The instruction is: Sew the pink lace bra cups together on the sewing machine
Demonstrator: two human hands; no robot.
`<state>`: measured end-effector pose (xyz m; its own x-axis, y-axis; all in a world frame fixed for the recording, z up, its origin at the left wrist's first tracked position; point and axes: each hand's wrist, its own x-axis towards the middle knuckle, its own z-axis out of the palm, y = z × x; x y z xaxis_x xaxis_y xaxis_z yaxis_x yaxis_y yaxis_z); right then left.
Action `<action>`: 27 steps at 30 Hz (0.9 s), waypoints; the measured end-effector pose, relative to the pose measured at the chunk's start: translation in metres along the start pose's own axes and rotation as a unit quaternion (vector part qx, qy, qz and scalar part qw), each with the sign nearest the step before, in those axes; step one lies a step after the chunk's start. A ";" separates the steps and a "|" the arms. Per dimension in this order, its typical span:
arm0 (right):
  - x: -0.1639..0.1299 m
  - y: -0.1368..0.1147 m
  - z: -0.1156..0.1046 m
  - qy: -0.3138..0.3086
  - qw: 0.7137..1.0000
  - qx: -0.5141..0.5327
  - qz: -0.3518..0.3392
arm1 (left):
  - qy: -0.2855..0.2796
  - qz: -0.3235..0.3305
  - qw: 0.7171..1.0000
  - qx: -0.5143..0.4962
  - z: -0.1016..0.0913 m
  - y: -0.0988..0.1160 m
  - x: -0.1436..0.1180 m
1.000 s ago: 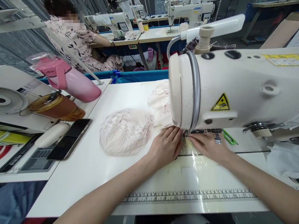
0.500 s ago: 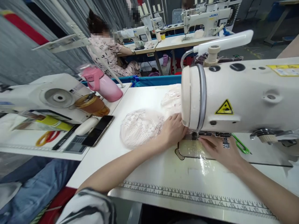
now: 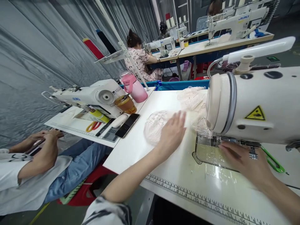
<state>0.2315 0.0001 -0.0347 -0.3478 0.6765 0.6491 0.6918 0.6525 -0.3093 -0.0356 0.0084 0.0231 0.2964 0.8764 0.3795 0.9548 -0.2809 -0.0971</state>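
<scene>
My left hand (image 3: 173, 132) is slightly blurred, its fingers stretched out over the white table, holding nothing. Its edge overlaps a pale pink lace piece (image 3: 154, 125) lying on its left; I cannot tell whether they touch. More pale lace fabric (image 3: 193, 101) runs from the back of the table towards the needle area of the sewing machine (image 3: 255, 103). Close by the presser foot (image 3: 214, 140), my right hand (image 3: 243, 159) is closed, thumb and fingers together at the sewing plate. Whatever is between its fingertips is hidden. Green thread snips (image 3: 273, 161) lie just beyond that hand.
On the left stand a pink jug (image 3: 134, 89), an amber cup (image 3: 126, 104) and a phone (image 3: 127, 125), near a second sewing machine (image 3: 93, 97). A seated person's hands (image 3: 49, 136) are at far left. A printed ruler (image 3: 187, 192) lines the front edge.
My left hand has come away from the needle area, moving left with its fingers straightening. My right hand stays near the presser foot. The view has swung left, bringing a seated neighbour into sight.
</scene>
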 end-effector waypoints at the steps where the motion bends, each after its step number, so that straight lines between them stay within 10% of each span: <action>1: 0.000 -0.001 0.001 -0.001 1.000 -0.009 0.000 | 0.002 -0.037 0.999 0.039 -0.003 -0.006 -0.015; 8: 0.002 -0.004 0.000 -0.009 0.999 -0.034 0.003 | 0.032 -0.152 0.982 -0.103 -0.024 -0.034 -0.058; 14: 0.004 -0.005 -0.002 -0.025 0.999 -0.038 0.002 | 0.100 -0.303 0.834 -0.450 -0.044 -0.034 -0.047; 20: 0.004 -0.009 -0.003 -0.043 0.996 -0.016 0.076 | -0.243 0.038 0.828 -0.504 -0.049 0.032 -0.038; 27: 0.007 -0.008 -0.009 -0.105 0.993 -0.055 -0.014 | -0.121 0.179 0.944 -0.250 -0.029 0.063 -0.036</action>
<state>0.2292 -0.0031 -0.0219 -0.4839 0.7226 0.4937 0.7408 0.6385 -0.2084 0.0130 -0.0515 0.0298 0.6521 0.7372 0.1769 0.6811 -0.6721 0.2905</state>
